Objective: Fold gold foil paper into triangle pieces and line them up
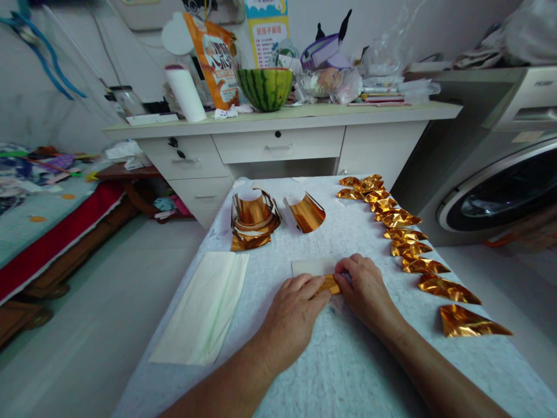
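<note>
A folded piece of gold foil paper point(329, 284) lies on the cloth-covered table between my two hands. My left hand point(296, 307) presses its fingers over the left part of the foil. At its right end, my right hand point(361, 284) pinches the foil between thumb and fingers. Just behind is a pale sheet of paper point(311, 267), partly covered by the foil and hands. Farther back stand a stack of curled gold foil sheets point(255, 215) and a single curled foil sheet point(308, 213). Several folded gold foil pieces point(424, 265) form a row along the right edge.
A stack of thin pale paper point(204, 307) lies on the table's left side. Beyond the table point(348, 371) stands a white desk point(278, 145) bearing a halved watermelon point(265, 90), an orange pouch point(213, 61) and bags. A washing machine point(491, 168) is at right, a bed point(47, 226) at left.
</note>
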The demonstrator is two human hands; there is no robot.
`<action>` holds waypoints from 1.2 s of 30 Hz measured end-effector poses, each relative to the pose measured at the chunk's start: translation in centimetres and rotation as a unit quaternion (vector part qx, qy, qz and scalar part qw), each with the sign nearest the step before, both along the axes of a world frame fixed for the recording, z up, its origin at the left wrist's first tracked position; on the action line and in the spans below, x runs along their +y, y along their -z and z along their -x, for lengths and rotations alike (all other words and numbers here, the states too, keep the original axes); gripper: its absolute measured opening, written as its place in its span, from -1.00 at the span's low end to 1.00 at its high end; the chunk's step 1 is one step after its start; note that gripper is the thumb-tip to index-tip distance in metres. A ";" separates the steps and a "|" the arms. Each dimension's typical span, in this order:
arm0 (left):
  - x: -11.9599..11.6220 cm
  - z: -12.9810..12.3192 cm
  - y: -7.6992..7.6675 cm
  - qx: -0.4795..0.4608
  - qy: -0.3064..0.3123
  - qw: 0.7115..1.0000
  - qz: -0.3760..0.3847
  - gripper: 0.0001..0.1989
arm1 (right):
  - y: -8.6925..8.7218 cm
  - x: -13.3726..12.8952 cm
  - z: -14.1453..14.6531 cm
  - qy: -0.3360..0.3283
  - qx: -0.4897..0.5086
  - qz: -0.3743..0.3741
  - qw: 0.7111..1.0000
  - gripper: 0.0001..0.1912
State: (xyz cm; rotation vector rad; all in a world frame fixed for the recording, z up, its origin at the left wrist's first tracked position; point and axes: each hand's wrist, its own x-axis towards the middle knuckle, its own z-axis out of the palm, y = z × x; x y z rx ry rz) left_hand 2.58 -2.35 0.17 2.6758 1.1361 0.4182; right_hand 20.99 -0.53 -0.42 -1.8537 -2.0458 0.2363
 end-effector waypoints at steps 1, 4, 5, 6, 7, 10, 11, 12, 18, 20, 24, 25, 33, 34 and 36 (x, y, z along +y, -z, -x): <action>0.0 0.0 0.1 -0.001 -0.001 1.000 -0.001 -0.76 | -0.1 0.0 0.0 0.000 -0.002 0.002 1.000 -0.88; 0.0 -0.1 0.3 -0.004 -0.001 1.000 -0.008 -0.75 | -0.2 -0.1 0.1 -0.002 -0.004 0.007 1.000 -0.88; 0.0 -0.1 0.3 -0.004 -0.001 1.000 -0.009 -0.74 | -0.2 -0.1 0.1 -0.004 -0.005 0.008 1.000 -0.88; -0.1 -0.1 0.4 -0.004 -0.001 1.000 -0.009 -0.74 | -0.2 -0.1 0.1 -0.005 -0.007 0.008 1.000 -0.88; -0.1 -0.1 0.4 -0.004 -0.001 1.000 -0.009 -0.73 | -0.2 -0.1 0.1 -0.006 -0.009 0.009 1.000 -0.87; -0.1 -0.1 0.4 -0.010 -0.003 1.000 -0.012 -0.73 | -0.1 0.0 0.0 -0.005 -0.014 0.013 1.000 -0.87; -0.1 -0.1 0.4 -0.012 -0.005 1.000 -0.012 -0.73 | -0.1 0.0 0.0 -0.005 -0.015 0.014 1.000 -0.88; -0.1 -0.1 0.4 -0.012 -0.007 1.000 -0.013 -0.73 | -0.1 0.0 0.0 -0.005 -0.016 0.016 1.000 -0.88; 0.0 -0.1 0.9 -0.022 -0.008 0.999 -0.036 -0.73 | -0.7 -0.1 0.5 -0.003 -0.040 0.026 0.999 -0.90; 0.0 -0.1 1.0 -0.024 -0.002 0.999 -0.039 -0.74 | -0.8 -0.1 0.6 -0.008 -0.041 0.031 0.999 -0.90; 0.0 -0.1 1.0 -0.022 0.000 0.999 -0.038 -0.75 | -0.6 -0.1 0.4 -0.018 -0.031 0.030 0.999 -0.89; 0.0 -0.1 0.9 -0.021 0.000 0.999 -0.038 -0.75 | -0.6 -0.1 0.4 -0.018 -0.030 0.028 0.999 -0.89; 0.1 -0.2 0.3 -0.022 0.002 0.999 -0.032 -0.74 | -0.8 0.0 0.5 -0.011 -0.027 0.040 0.999 -0.89; 0.1 -0.2 0.3 -0.022 0.003 0.999 -0.030 -0.73 | -0.8 0.0 0.5 -0.013 -0.025 0.042 0.999 -0.88; 0.1 -0.2 0.3 -0.024 0.005 0.999 -0.026 -0.73 | -0.9 0.1 0.5 -0.015 -0.022 0.042 0.999 -0.87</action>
